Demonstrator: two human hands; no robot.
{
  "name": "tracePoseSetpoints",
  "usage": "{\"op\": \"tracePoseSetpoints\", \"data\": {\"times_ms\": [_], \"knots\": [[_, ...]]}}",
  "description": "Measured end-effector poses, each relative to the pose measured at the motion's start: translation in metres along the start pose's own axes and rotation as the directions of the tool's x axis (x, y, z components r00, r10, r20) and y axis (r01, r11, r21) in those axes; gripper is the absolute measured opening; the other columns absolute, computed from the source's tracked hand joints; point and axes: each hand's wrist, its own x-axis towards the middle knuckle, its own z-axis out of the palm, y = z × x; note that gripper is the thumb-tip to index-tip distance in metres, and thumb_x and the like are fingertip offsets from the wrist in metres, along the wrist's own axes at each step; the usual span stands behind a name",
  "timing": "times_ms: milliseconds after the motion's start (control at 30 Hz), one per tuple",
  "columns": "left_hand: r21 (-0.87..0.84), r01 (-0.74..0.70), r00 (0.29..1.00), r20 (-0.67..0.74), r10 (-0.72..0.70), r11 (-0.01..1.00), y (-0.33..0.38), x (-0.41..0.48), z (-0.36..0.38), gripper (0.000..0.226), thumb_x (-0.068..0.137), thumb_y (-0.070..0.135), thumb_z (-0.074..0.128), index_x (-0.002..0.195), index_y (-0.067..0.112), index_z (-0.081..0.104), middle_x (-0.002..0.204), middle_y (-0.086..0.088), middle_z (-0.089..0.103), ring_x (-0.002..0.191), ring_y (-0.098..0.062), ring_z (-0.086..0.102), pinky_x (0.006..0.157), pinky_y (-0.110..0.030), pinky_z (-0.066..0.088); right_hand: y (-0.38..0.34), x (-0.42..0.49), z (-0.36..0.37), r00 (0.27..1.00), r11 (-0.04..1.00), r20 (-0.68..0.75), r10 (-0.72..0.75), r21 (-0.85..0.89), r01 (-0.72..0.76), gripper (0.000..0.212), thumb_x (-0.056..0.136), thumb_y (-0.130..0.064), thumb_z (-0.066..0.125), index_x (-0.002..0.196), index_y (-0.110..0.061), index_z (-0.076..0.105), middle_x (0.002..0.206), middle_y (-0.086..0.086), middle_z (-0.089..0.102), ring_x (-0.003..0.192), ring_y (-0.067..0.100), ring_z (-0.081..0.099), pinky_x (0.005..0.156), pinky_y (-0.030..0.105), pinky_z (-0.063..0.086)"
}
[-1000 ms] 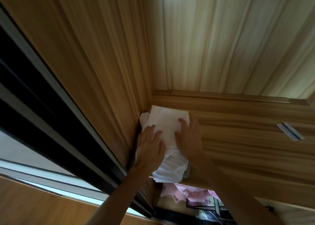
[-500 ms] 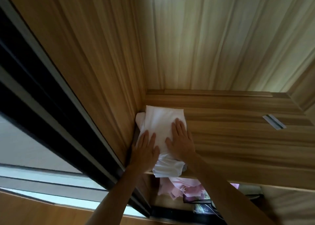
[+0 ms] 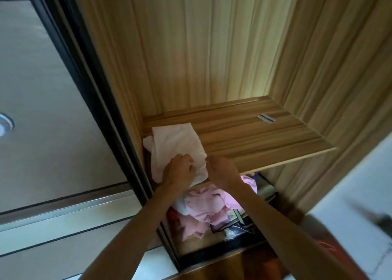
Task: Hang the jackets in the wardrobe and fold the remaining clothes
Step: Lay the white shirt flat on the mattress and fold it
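Observation:
A folded white garment (image 3: 176, 139) lies in the left corner of a wooden wardrobe shelf (image 3: 254, 135), its front end drooping over the shelf's edge. My left hand (image 3: 179, 169) rests on the near end of the garment with its fingers curled into the cloth. My right hand (image 3: 222, 168) is just to the right, its fingertips pinched at the garment's front right corner. Under the shelf, a heap of pink clothes (image 3: 203, 205) lies unfolded in the lower compartment.
The wardrobe's dark sliding-door frame (image 3: 101, 101) runs along the left of the opening. A small white strip (image 3: 265, 118) lies at the back right of the shelf. A blurred white and red object (image 3: 350, 216) fills the lower right corner.
Both hands were pressing flat on top of the garment; they have drawn back to its front end and curled their fingers. The view has pulled back and tilted, showing more of the shelf and the pink heap.

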Motion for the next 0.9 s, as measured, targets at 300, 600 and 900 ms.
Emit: {"op": "tracePoseSetpoints", "data": {"times_ms": [300,600,900], "knots": [[-0.091,-0.239,0.939,0.23,0.254,0.967,0.063,-0.07,0.001,0.024,0.097,0.028,0.053,0.108,0.012,0.068,0.112,-0.01,0.07,0.106,-0.028,0.064,0.091,-0.034,0.049,0.023,-0.145,-0.044,0.932,0.94,-0.126,0.34,0.034,-0.338,0.03,0.089,-0.022,0.052,0.111,-0.014,0.071,0.118,0.009,0.07,0.112,0.032,0.063,0.09,0.037,0.052],[-0.122,-0.534,0.757,0.37,0.538,0.836,0.157,-0.159,0.022,0.016,0.091,0.022,0.056,0.09,0.015,0.07,0.093,-0.007,0.072,0.095,-0.026,0.066,0.077,-0.03,0.048,0.058,-0.314,-0.075,0.75,0.786,-0.237,0.617,0.145,-0.601,0.029,0.09,-0.013,0.052,0.108,-0.018,0.074,0.118,0.003,0.071,0.112,0.026,0.064,0.099,0.036,0.05],[-0.228,-0.784,0.427,0.478,0.768,0.578,0.262,-0.309,0.046,0.019,0.091,0.027,0.053,0.098,0.022,0.07,0.103,0.0,0.071,0.101,-0.023,0.065,0.075,-0.03,0.047,0.069,-0.545,-0.083,0.442,0.562,-0.394,0.806,0.272,-0.781,0.023,0.096,-0.014,0.056,0.114,-0.016,0.072,0.115,0.002,0.072,0.101,0.018,0.068,0.078,0.022,0.053]]}}
